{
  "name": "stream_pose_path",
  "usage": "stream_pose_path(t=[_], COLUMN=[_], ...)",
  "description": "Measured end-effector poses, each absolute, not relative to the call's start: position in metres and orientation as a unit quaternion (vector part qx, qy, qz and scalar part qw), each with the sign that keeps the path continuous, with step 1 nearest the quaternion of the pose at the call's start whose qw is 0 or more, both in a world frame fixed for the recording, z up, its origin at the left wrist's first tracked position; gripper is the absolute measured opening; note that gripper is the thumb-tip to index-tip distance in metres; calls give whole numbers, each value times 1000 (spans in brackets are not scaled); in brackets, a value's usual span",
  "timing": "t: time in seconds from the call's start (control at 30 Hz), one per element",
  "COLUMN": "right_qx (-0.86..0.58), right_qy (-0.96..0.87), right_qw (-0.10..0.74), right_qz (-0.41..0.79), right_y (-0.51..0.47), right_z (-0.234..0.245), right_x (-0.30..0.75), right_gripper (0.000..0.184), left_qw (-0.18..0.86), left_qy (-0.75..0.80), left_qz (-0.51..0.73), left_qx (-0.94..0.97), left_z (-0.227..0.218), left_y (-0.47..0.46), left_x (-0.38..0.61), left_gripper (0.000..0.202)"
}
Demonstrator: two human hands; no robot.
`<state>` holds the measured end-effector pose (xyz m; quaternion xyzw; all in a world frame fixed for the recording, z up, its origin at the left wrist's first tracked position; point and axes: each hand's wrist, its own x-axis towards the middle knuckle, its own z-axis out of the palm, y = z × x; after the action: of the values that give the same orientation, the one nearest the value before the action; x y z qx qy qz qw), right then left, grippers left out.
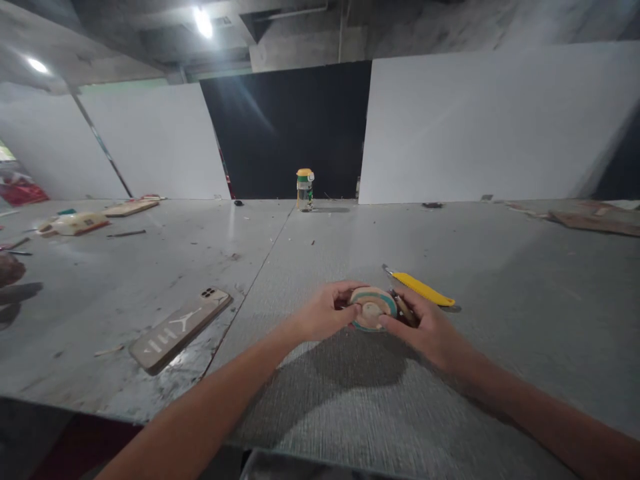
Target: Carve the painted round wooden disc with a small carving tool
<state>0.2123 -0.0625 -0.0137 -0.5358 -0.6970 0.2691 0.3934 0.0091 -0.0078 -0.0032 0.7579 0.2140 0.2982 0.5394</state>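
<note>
A small round disc (371,309), pale tan with a teal band and a lighter centre, is held just over the table between both hands. My left hand (327,312) grips its left edge, thumb on the face. On the opposite edge, my right hand (423,327) is closed with its thumb against the disc. A slim brownish tool (406,311) also sticks out from the right hand's fingers; its kind is not clear. Just beyond that hand lies a yellow-handled cutting tool (423,289), possibly a knife or saw.
A phone in a printed case (180,331) lies on the grey table (310,267) at left. A bottle with a yellow lid (305,190) stands at the back before a black panel. Boards and scraps (133,208) lie far left, more wood (595,222) far right.
</note>
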Motion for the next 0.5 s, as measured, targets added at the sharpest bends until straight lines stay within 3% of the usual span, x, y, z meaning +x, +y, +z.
stream_pose_path(t=[0.23, 0.5], right_qx=[-520, -530], right_qy=[-679, -653], right_qw=[414, 410], right_qz=[311, 351], right_y=[-57, -59], right_z=[-20, -21], right_x=[213, 212], right_gripper=[23, 22], left_qw=[494, 453], left_qy=[272, 289], left_qz=[322, 327], left_qx=[760, 778], left_z=[-11, -6], left_y=[-12, -17], left_x=[13, 13], left_gripper=[55, 55])
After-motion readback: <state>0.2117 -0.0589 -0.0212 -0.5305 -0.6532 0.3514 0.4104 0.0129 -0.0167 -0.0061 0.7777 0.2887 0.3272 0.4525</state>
